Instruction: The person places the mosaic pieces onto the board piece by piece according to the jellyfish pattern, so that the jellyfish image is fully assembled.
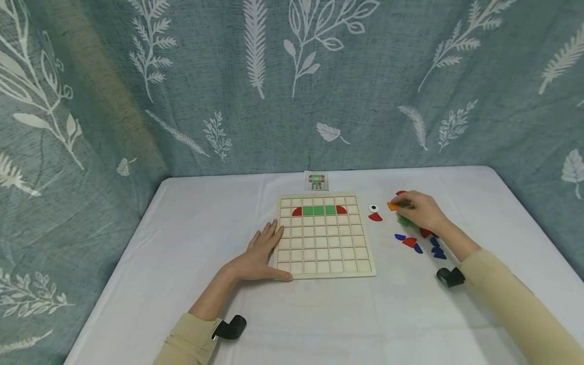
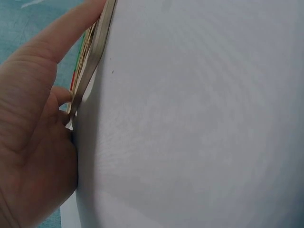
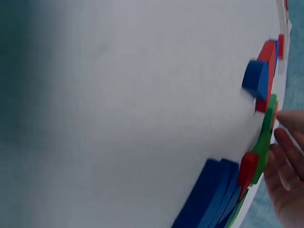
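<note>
A wooden grid board [image 1: 327, 277] lies on the table; one row in its upper part holds green squares [image 1: 319, 210] between two red quarter-round pieces [image 1: 297, 212]. My left hand [image 1: 259, 257] is spread at the board's lower left, straight fingers along the left side and thumb on the bottom edge. In the left wrist view the thumb lies along the board's edge [image 2: 95, 57]. To the right of the board, my right hand [image 1: 422, 210] pinches a small orange piece [image 1: 392, 206] at its fingertips. Green pieces [image 1: 404, 221] lie beneath that hand, partly hidden.
A small picture card [image 1: 317, 181] with a green and red figure lies behind the board. Between board and right hand are a white ring piece with a dark centre [image 1: 373, 208] and a red wedge [image 1: 375, 217]. Blue pieces [image 1: 438, 250] and red ones [image 1: 409, 242] lie nearer me.
</note>
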### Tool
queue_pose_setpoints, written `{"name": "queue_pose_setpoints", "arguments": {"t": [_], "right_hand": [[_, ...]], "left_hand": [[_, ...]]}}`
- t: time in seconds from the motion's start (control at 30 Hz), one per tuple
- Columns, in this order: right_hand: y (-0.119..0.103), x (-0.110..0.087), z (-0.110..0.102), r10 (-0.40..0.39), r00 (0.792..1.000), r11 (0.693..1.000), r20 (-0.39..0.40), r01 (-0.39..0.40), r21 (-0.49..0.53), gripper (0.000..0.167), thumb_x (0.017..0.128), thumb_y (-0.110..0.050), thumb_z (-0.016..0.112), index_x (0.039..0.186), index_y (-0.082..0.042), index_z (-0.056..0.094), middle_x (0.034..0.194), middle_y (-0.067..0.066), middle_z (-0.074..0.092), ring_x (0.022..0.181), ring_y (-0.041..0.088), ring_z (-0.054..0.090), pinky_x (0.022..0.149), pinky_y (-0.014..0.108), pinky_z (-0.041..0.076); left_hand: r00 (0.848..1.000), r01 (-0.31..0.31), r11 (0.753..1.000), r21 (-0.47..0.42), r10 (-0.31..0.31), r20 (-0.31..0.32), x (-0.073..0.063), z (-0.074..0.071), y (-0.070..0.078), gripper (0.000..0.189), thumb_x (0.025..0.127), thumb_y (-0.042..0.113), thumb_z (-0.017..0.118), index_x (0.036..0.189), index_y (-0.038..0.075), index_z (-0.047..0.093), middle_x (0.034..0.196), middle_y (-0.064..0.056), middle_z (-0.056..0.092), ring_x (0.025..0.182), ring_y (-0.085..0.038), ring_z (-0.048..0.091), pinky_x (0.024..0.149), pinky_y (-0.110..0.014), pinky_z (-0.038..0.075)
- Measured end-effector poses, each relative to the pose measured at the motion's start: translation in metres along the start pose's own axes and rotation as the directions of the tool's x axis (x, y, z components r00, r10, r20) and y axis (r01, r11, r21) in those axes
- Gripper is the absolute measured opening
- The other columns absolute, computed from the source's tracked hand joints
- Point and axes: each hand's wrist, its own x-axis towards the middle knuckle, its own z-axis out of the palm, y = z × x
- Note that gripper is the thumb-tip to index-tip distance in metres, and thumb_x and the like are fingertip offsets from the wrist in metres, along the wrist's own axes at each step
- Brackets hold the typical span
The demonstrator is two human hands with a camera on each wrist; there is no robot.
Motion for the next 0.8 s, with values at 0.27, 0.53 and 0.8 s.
{"name": "queue_pose_setpoints", "arguments": {"t": [0.27, 0.53, 0.8], "right_hand": [[0.003, 0.011, -0.001, -0.005, 0.999, 1.0, 0.036, 0.006, -0.027, 0.03, 0.092, -0.008, 0.066, 0.12, 0.004, 0.065, 0.118, 0.024, 0.063, 0.106, 0.039, 0.056, 0.094, 0.055, 0.046], [-0.018, 0.008, 0.017, 0.02, 1.0, 0.994, 0.023, -0.022, 0.11, 0.024, 0.09, -0.023, 0.072, 0.109, -0.009, 0.069, 0.104, 0.009, 0.067, 0.089, 0.024, 0.056, 0.069, 0.034, 0.047], [-0.059, 0.016, 0.045, -0.213, 0.973, 0.965, 0.084, 0.196, 0.177, 0.01, 0.087, -0.017, 0.075, 0.096, -0.013, 0.073, 0.096, -0.001, 0.068, 0.077, 0.015, 0.057, 0.065, 0.03, 0.049]], "left_hand": [[1.0, 0.009, 1.0, 0.003, -0.009, -0.003, -0.001, 0.0, 0.002, 0.12, 0.074, 0.05, 0.081, 0.157, 0.006, 0.006, 0.162, -0.011, -0.01, 0.148, -0.026, -0.013, 0.117, -0.046, -0.007], [1.0, 0.001, 1.0, 0.002, -0.001, 0.003, -0.001, 0.0, 0.001, 0.12, 0.075, 0.05, 0.081, 0.157, 0.005, 0.006, 0.162, -0.012, -0.01, 0.148, -0.027, -0.013, 0.117, -0.046, -0.007], [1.0, -0.003, 1.0, -0.002, 0.003, 0.007, -0.001, 0.0, 0.001, 0.12, 0.075, 0.05, 0.081, 0.157, 0.005, 0.005, 0.162, -0.012, -0.011, 0.148, -0.027, -0.013, 0.117, -0.046, -0.007]]}}
